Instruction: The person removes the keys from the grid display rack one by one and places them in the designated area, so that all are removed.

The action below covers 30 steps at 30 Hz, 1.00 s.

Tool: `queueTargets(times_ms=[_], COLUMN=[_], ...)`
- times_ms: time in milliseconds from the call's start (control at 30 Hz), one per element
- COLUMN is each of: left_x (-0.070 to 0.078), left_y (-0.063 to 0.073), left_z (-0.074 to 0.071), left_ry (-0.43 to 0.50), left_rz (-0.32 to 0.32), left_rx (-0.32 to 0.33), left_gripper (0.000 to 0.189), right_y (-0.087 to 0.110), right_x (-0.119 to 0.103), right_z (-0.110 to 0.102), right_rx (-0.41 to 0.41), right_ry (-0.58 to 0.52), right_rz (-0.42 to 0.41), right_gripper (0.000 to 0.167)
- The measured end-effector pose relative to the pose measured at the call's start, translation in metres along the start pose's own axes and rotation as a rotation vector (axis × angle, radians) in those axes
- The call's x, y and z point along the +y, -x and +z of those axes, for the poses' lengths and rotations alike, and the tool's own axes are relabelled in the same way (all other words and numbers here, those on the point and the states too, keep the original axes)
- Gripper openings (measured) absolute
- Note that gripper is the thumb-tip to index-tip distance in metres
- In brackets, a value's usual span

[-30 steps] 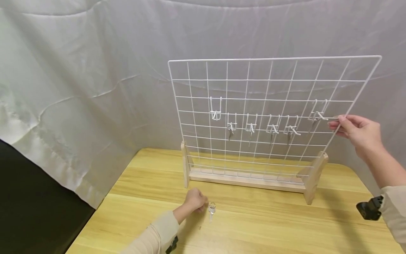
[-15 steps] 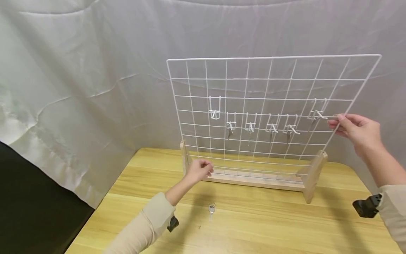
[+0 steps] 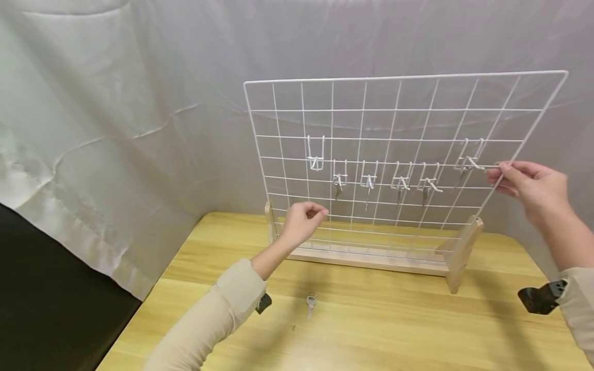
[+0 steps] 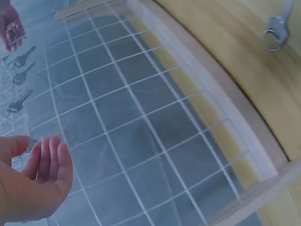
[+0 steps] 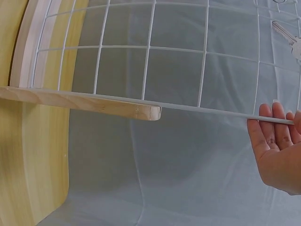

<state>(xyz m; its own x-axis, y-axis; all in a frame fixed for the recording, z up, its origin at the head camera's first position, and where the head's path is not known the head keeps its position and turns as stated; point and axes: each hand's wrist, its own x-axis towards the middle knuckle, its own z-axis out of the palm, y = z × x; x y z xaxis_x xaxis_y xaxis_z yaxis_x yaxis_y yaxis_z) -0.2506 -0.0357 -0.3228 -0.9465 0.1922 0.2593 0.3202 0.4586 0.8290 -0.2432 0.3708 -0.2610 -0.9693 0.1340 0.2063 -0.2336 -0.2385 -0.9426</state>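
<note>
My right hand (image 3: 540, 185) pinches the right edge of a white wire grid panel (image 3: 403, 139). In the right wrist view, its fingers (image 5: 277, 129) lie along the edge wire. My left hand (image 3: 303, 221) is raised in front of the panel's lower left part, fingers loosely bent. Nothing shows in its grasp; in the left wrist view a gap separates thumb and fingers, with a hanging key (image 4: 31, 145) seen there, apparently behind. Several white hooks (image 3: 401, 183) hang on the grid, most bearing keys (image 4: 18, 104). No key shows on the upper left hook (image 3: 316, 159).
A silver key (image 3: 311, 305) with a ring lies on the wooden table (image 3: 394, 330), with a tiny object (image 3: 293, 327) nearby. The panel stands in a wooden base (image 3: 371, 259) with upright ends. A grey curtain (image 3: 185, 62) hangs behind and to the left.
My left hand has risen from beside the key on the table to the front of the grid, moving rightward too. The key stays on the table. My right hand keeps its hold on the panel edge.
</note>
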Motion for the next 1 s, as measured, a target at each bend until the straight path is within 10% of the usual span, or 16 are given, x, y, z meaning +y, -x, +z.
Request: queueTargets(times_ms=[300,1000], left_x=[0.022,0.018], left_y=[-0.020,-0.032], left_z=[0.018,0.055], left_ry=[0.168,0.188], left_rz=[0.039,0.132], left_rx=[0.262,0.459], left_gripper=[0.031,0.029], right_y=[-0.001,0.001], right_x=[-0.003,-0.002], right_z=[0.000,0.001], right_rx=[0.020,0.023], right_ry=[0.007,0.055], right_rz=[0.027,0.033], right_gripper=[0.007,0.010])
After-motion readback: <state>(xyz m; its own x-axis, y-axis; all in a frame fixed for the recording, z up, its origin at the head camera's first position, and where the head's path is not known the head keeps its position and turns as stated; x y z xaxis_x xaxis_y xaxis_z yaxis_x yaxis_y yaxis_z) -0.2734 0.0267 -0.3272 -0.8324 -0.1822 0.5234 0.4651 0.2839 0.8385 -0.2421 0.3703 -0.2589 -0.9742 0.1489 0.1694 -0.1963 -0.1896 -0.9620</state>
